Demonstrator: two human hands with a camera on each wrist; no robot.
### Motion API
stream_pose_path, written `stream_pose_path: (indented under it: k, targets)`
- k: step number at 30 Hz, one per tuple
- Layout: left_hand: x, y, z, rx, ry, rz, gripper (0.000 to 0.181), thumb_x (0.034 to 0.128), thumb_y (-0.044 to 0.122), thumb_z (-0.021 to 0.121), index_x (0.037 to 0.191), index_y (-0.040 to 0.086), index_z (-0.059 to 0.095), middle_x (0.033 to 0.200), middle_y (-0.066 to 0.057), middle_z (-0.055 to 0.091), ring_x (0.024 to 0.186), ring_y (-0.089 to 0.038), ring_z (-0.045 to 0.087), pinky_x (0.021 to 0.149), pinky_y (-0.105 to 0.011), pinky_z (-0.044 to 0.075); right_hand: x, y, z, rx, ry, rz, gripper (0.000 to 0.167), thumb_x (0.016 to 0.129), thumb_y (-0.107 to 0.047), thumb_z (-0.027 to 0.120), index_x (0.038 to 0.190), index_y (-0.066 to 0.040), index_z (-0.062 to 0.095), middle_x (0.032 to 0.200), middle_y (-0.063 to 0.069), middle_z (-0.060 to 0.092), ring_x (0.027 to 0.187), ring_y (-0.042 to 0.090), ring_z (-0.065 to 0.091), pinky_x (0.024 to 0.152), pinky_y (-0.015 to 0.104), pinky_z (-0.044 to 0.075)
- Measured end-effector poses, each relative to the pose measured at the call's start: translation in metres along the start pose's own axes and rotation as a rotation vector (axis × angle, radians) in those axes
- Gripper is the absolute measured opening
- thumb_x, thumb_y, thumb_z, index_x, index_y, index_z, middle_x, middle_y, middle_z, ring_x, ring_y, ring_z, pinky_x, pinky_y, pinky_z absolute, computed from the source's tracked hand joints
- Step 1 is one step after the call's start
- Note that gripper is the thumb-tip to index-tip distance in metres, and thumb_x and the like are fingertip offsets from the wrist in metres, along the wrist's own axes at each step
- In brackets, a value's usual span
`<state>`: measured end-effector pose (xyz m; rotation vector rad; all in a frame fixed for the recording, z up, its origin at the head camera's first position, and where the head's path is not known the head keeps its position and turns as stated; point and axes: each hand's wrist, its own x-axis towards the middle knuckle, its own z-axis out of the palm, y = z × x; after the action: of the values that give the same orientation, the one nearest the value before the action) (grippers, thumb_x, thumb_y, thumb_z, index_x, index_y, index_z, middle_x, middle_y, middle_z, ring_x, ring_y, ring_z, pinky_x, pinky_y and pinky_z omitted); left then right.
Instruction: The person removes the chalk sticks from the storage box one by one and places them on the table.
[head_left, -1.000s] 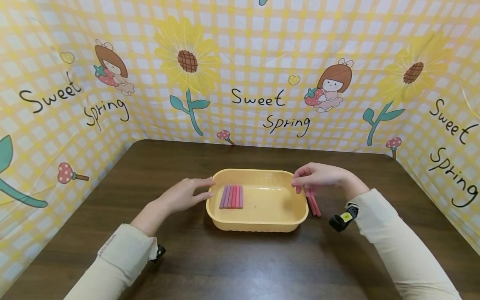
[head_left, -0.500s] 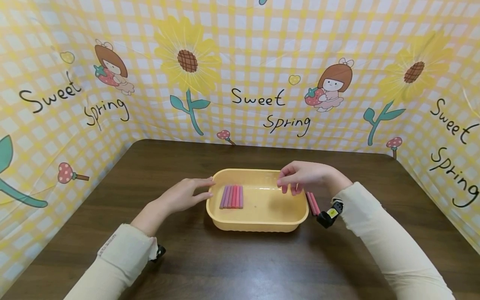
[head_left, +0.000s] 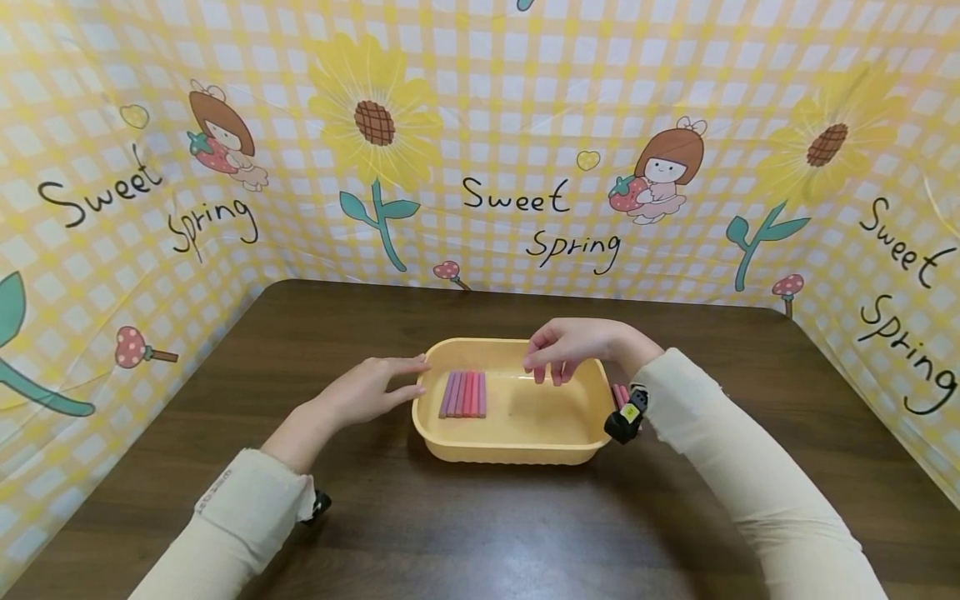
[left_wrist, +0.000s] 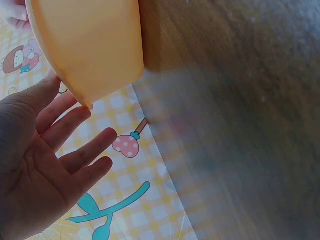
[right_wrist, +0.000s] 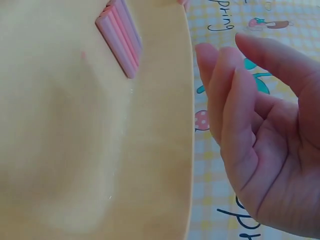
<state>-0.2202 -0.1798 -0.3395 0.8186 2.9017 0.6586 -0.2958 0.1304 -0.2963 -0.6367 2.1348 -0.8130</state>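
Note:
A pale yellow tub with rounded corners stands on the dark wooden table. Inside it, toward the left, several purple, pink and red sticks lie side by side; the right wrist view also shows this row of sticks. My left hand touches the tub's left rim with its fingertips, fingers mostly straight. In the left wrist view, the fingers of that hand spread beside the tub wall. My right hand hovers above the tub's right part, fingers loosely bent. Nothing shows between thumb and fingers of this hand in the right wrist view.
Outside the tub's right end lie pinkish-red sticks, partly hidden by the right wrist camera. A yellow checked cloth with printed flowers hangs around the table's back and sides.
My right hand has moved left, from the tub's right rim to above its inside. The left hand, the tub and the sticks stay where they were.

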Motion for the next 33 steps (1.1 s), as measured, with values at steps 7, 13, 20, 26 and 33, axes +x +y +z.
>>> stream_pose_path:
  k: [7,13,20,26,33]
  targets:
    - [-0.001,0.001,0.0,0.0,0.003,0.006,0.043,0.0932,0.025,0.057,0.13,0.002,0.054,0.139,-0.014,0.049,0.127,-0.032,0.049,0.106,-0.049,0.04,0.015,-0.002,0.001,0.005,-0.039,-0.005,0.025,0.093,-0.025,0.057,0.103,-0.002,0.062,0.083,0.0,0.066,0.061,0.009,0.058,0.063,0.023,0.054]
    - [0.0,0.001,0.0,-0.003,0.003,0.008,0.043,0.0928,0.024,0.058,0.13,0.002,0.054,0.138,-0.014,0.049,0.127,-0.033,0.049,0.105,-0.05,0.04,0.027,-0.003,0.003,-0.015,-0.055,0.003,0.026,0.093,-0.026,0.057,0.104,-0.004,0.062,0.087,0.001,0.067,0.062,0.009,0.059,0.064,0.023,0.055]
    - [0.0,0.001,0.0,-0.003,-0.001,0.004,0.044,0.0928,0.024,0.058,0.13,0.002,0.054,0.138,-0.014,0.049,0.127,-0.033,0.049,0.105,-0.05,0.04,0.042,-0.002,0.008,-0.01,-0.079,0.01,0.025,0.093,-0.026,0.057,0.104,-0.005,0.063,0.086,0.0,0.066,0.064,0.009,0.059,0.062,0.021,0.053]
    - [0.0,0.001,-0.001,0.002,0.003,0.015,0.043,0.093,0.023,0.057,0.13,0.001,0.054,0.138,-0.015,0.049,0.127,-0.033,0.049,0.105,-0.049,0.04,0.051,-0.001,0.012,-0.023,-0.1,0.011,0.026,0.094,-0.026,0.056,0.104,-0.004,0.062,0.086,0.0,0.065,0.064,0.008,0.058,0.061,0.02,0.051]
    - [-0.001,0.0,0.0,0.01,0.006,0.026,0.042,0.0936,0.023,0.056,0.13,0.001,0.054,0.137,-0.016,0.05,0.126,-0.034,0.05,0.105,-0.05,0.04,0.061,0.001,0.017,0.0,-0.128,0.021,0.024,0.094,-0.026,0.055,0.101,-0.004,0.061,0.087,0.004,0.066,0.063,0.007,0.058,0.059,0.019,0.05]
